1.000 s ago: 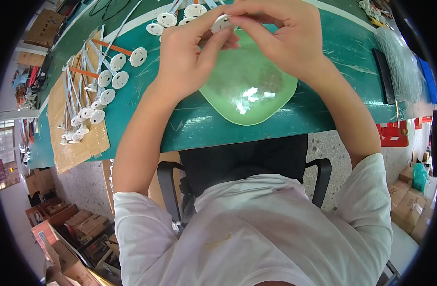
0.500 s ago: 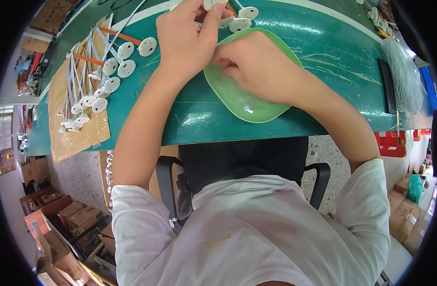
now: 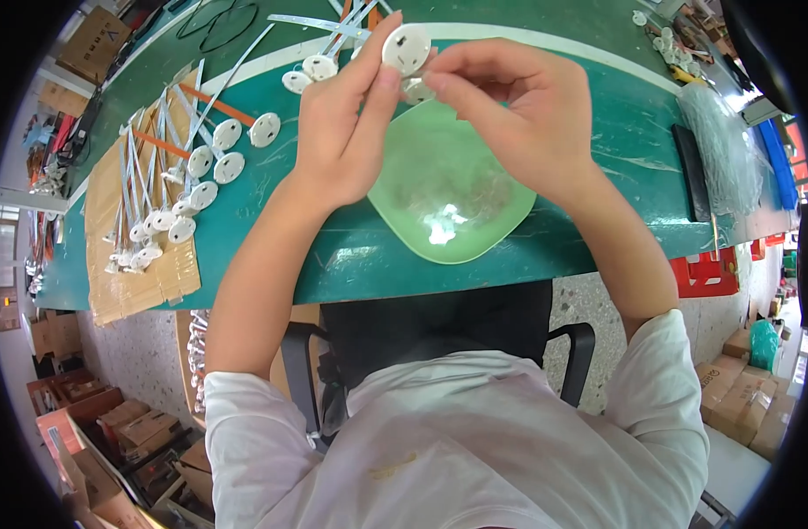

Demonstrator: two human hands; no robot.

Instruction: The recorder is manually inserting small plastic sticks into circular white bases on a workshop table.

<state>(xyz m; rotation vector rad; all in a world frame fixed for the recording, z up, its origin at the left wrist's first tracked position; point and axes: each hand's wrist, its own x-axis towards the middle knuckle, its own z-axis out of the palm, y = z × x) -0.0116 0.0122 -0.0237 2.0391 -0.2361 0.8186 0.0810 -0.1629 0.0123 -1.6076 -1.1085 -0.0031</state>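
Observation:
My left hand is closed on a white round disc with small holes, held up above the far rim of the green bowl. Close to the disc's right edge, thumb and fingers of my right hand are pinched together; whatever they hold is too small or hidden to make out. The shallow bowl rests on the table below both hands, with some small dark bits in its bottom. Behind my left hand lie more white discs on metal strips.
On the left, several white discs on metal and orange strips lie partly on a cardboard sheet. The green table curves around the front. A black bar and clear plastic wrap lie at the right.
My right hand has come up out of the bowl to the disc. My left hand and the disc appear lower in view, and the whole view has shifted somewhat.

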